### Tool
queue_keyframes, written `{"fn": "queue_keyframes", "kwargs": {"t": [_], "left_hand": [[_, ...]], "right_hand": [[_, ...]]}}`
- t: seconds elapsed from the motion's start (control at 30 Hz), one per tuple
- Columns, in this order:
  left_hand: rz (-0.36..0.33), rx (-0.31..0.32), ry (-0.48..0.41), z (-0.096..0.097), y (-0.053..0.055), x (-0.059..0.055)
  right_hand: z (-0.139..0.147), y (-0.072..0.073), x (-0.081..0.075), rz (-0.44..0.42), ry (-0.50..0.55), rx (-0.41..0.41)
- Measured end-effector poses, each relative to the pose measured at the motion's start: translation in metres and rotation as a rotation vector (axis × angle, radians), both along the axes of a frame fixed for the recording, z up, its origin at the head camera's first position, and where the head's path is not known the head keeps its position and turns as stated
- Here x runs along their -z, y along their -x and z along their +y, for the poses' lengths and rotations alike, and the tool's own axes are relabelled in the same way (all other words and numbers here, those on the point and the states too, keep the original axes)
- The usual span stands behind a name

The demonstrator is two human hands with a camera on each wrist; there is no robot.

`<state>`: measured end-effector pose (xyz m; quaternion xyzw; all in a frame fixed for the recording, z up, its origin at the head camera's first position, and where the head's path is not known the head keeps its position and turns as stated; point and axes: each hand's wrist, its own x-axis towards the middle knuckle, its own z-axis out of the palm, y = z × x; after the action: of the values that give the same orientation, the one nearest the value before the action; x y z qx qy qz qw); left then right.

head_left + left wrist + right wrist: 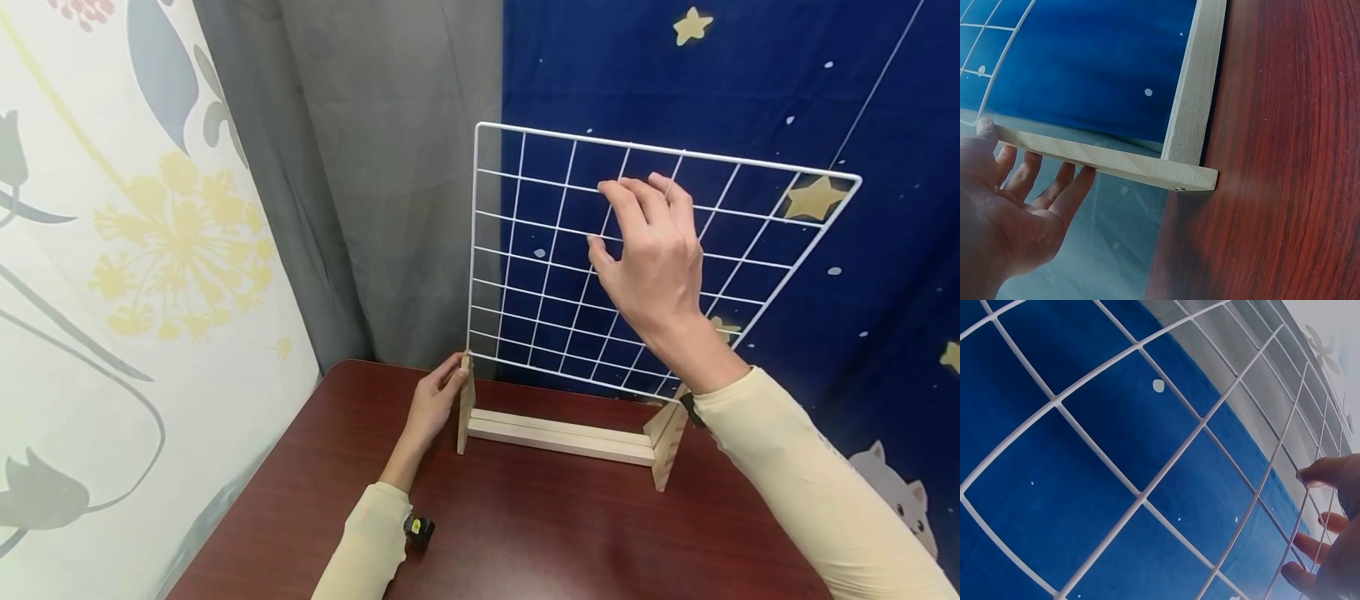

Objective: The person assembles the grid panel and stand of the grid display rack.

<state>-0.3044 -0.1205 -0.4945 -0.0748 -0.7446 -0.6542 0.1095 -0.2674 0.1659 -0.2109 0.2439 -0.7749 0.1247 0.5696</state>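
A white wire grid panel stands tilted on a light wooden stand, its lower corners at the tops of the two side pieces. My left hand grips the upper end of the left side piece; in the left wrist view the thumb lies at the tip and the fingers lie along the outer face. A wooden crossbar joins this piece to the right side piece. Over the middle of the grid, my right hand has its fingers loosely bent and spread, with fingertips right at the wires.
The stand rests on a dark red-brown table. Behind it hang a grey curtain and a blue star-patterned cloth. A white floral-patterned cloth borders the table on the left.
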Motion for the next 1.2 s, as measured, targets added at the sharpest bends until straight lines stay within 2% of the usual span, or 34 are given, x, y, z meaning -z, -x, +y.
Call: {"fn": "queue_keyframes", "kwargs": {"t": [0.7,1.2], "left_hand": [[0.002,0.008,0.035,0.001,-0.005,-0.001],[-0.015,0.011,-0.002,0.001,-0.008,-0.002]], "right_hand": [[-0.015,0.002,-0.003,-0.034,-0.027,-0.019],[-0.018,0.007,-0.007,-0.055,-0.050,-0.033]]}}
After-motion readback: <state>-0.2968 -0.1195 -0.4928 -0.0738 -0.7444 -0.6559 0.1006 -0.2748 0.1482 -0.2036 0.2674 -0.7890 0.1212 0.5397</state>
